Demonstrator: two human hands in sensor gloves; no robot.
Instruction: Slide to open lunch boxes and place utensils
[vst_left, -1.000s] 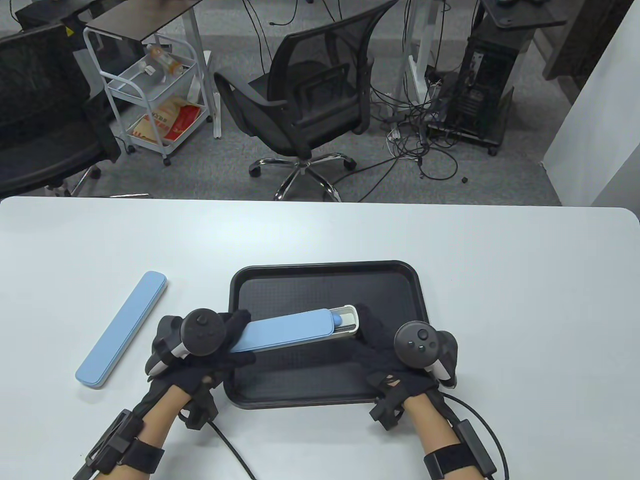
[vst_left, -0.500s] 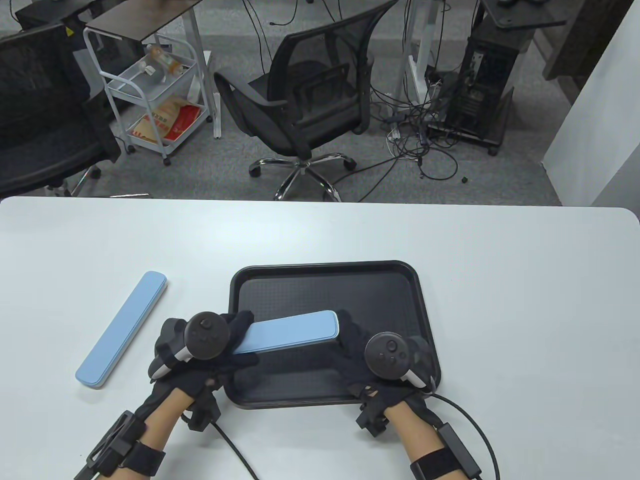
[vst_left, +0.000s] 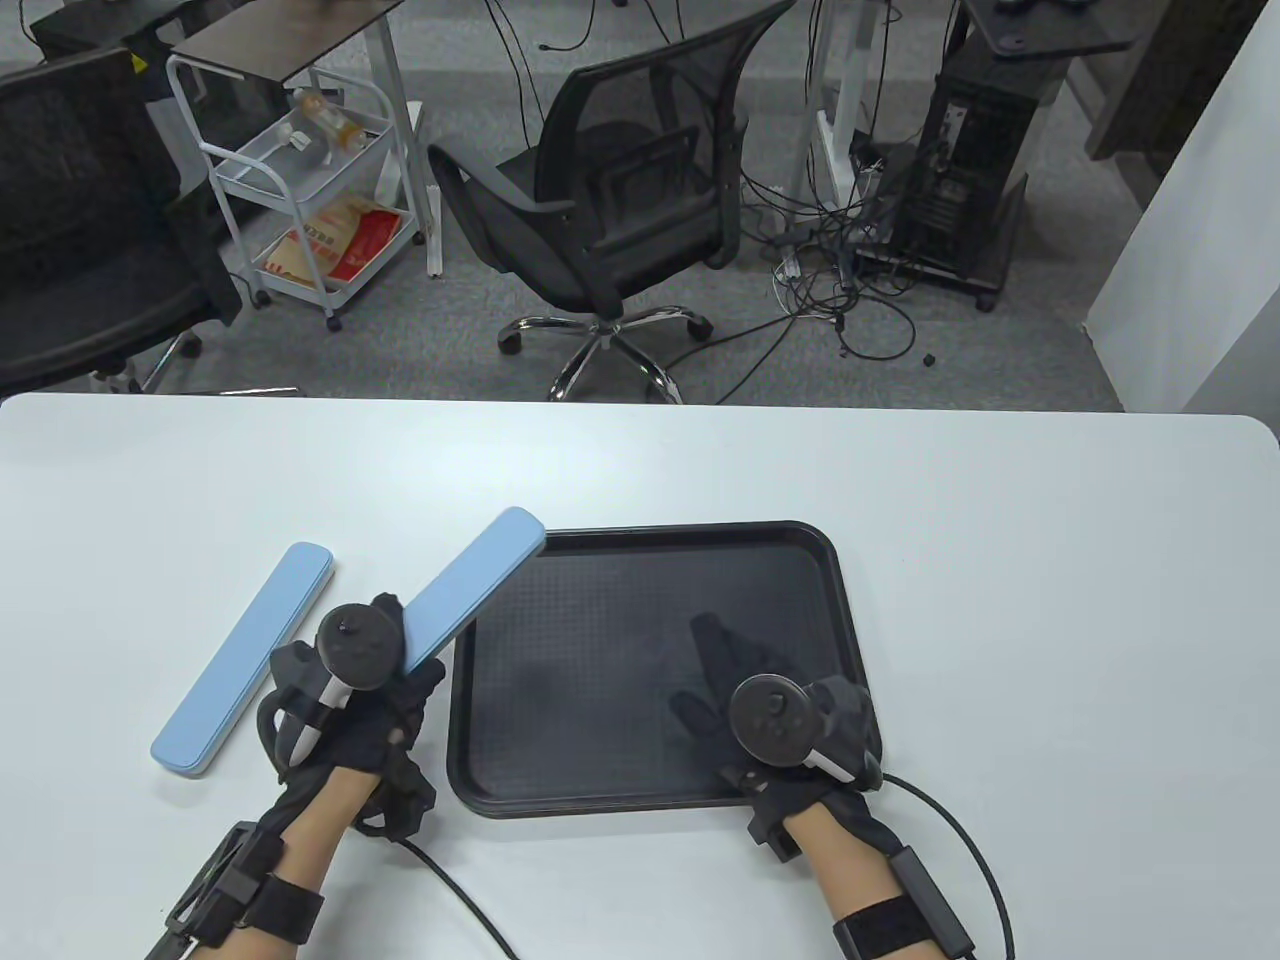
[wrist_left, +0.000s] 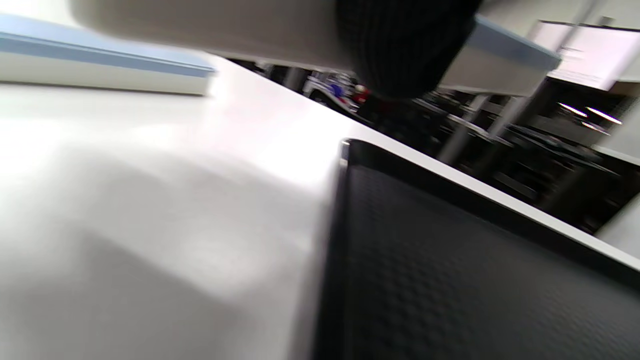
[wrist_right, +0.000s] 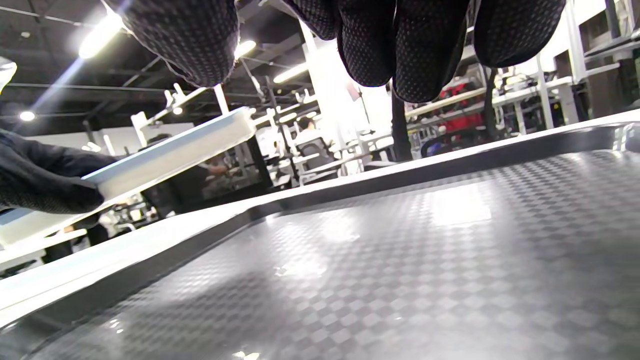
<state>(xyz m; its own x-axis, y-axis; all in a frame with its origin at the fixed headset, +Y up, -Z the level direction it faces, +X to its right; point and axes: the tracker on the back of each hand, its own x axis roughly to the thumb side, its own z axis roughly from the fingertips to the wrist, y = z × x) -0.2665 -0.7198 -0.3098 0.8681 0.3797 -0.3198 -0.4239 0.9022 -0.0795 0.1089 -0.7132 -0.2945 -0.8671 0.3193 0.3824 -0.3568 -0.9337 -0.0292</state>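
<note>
**Carrying a shut box off the tray**

Gripping one blue lunch box (vst_left: 470, 585), the left hand (vst_left: 350, 690) should lower it flat beside the second box (vst_left: 245, 655) to its left. Right hand (vst_left: 760, 700) hovers, fingers spread, over the black tray (vst_left: 650, 795). White table (vst_left: 1000, 600); office chairs beyond.

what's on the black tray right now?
Only the right hand over the tray. The blue case is in the left hand; its contents are hidden.

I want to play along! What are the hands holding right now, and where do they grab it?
The left hand holds a blue utensil box by its near end. The right hand holds nothing; it hovers over the black tray.
</note>
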